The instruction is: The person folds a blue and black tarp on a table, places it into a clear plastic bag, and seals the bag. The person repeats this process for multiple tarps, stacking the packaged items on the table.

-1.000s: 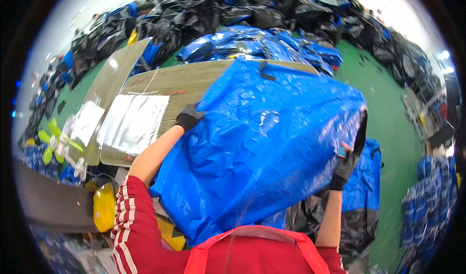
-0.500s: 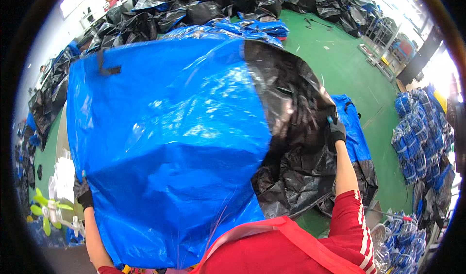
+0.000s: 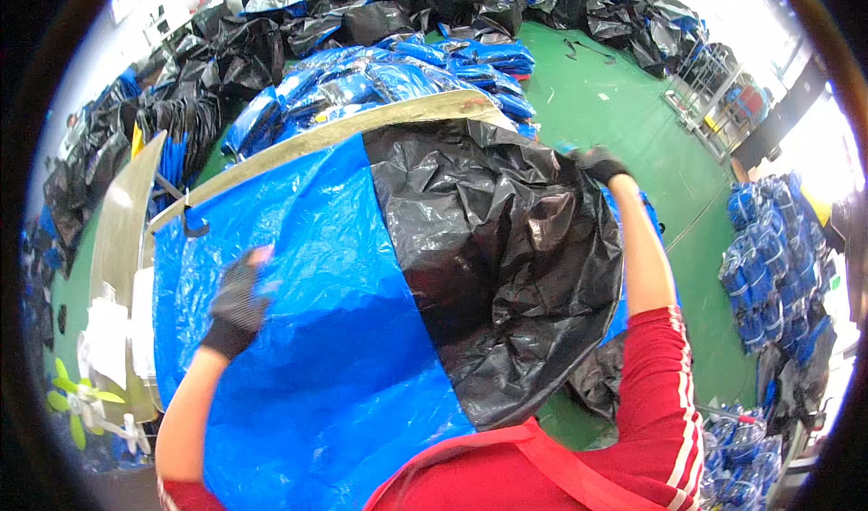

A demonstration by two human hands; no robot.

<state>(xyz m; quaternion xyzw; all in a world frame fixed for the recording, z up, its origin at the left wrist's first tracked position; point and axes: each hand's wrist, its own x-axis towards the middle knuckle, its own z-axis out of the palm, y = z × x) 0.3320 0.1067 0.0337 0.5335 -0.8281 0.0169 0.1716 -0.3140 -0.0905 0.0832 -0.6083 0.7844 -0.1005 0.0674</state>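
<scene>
A large plastic sheet, blue (image 3: 307, 267) on the left and crinkled black (image 3: 497, 240) on the right, lies spread across a table in front of me. Near its far left corner is a small black strap loop (image 3: 193, 222). My left hand (image 3: 240, 305), in a dark grey glove, hovers over or lies on the blue part with fingers apart and slightly blurred. At the far right edge of the black part, my gloved right hand (image 3: 599, 164) has its fingers closed on the sheet. Exactly how its fingertips grip is partly hidden.
Behind the table's edge (image 3: 362, 124) lie stacked blue packages (image 3: 389, 77). Black and blue piles (image 3: 362, 23) line the far side. Bundled blue goods (image 3: 778, 258) stand at right, a metal rack (image 3: 705, 86) beyond them. A small green-bladed fan (image 3: 80, 398) is at left.
The sheet has come down onto the table, uncovering its far edge. My left hand has let go of the left edge and moved inward over the blue; my right hand has moved farther away.
</scene>
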